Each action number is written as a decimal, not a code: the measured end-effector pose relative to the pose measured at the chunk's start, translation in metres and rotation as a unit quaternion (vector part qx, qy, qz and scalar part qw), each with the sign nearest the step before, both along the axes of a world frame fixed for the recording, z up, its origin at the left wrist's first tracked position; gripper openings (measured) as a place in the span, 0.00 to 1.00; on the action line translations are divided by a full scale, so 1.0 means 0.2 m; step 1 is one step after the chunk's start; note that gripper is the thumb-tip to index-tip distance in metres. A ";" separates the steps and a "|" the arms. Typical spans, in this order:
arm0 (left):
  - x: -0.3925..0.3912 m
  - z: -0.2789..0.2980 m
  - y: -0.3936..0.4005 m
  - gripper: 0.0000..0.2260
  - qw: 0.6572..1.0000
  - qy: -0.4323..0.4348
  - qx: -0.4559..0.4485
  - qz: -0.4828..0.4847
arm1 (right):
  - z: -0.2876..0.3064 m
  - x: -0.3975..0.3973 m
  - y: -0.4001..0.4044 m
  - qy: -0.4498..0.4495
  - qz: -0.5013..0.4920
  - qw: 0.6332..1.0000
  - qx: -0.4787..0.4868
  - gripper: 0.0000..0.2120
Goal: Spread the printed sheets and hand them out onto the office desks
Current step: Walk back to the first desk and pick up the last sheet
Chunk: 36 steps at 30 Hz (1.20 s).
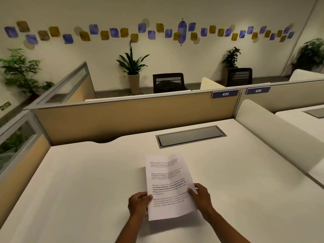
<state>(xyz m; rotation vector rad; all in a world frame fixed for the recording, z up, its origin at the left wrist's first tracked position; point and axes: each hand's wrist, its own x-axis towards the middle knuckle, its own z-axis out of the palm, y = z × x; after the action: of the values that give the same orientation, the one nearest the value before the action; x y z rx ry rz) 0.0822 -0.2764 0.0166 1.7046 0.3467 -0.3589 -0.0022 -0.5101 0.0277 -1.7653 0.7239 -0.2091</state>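
Observation:
White printed sheets with black paragraphs of text are held over the near middle of a white office desk. My left hand grips their lower left edge, thumb on top. On the lower right edge my right hand pinches them the same way. The sheets tilt slightly and their far end curls up above the desk. How many sheets are in the stack cannot be told.
A grey cable hatch is set into the desk beyond the sheets. Tan partitions with number plates 435 and 436 border the back. A white divider separates a neighbouring desk at right. Chairs and potted plants stand by the wall.

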 end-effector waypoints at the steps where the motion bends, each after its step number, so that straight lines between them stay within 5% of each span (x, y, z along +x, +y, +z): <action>1: -0.01 0.00 -0.02 0.07 1.000 0.000 0.010 -0.003 | -0.02 -0.02 -0.02 0.010 -0.004 1.000 -0.012 0.11; 15: -0.17 0.00 -0.04 0.10 0.967 -0.051 0.238 -0.078 | -0.18 -0.14 -0.05 0.099 0.013 0.984 -0.146 0.15; 30: -0.21 -0.03 -0.07 0.08 0.945 -0.083 0.290 -0.128 | -0.23 -0.12 -0.10 0.113 0.009 0.961 -0.250 0.20; 36: -0.20 -0.10 -0.05 0.18 0.892 -0.183 0.380 -0.164 | -0.25 -0.18 -0.08 0.060 0.056 0.942 -0.325 0.28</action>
<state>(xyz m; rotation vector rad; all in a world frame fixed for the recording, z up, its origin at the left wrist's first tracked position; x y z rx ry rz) 0.0422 -0.2865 -0.0030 2.5641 -0.1153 -0.1334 -0.0378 -0.5251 -0.0218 -2.4602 0.6820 -0.2874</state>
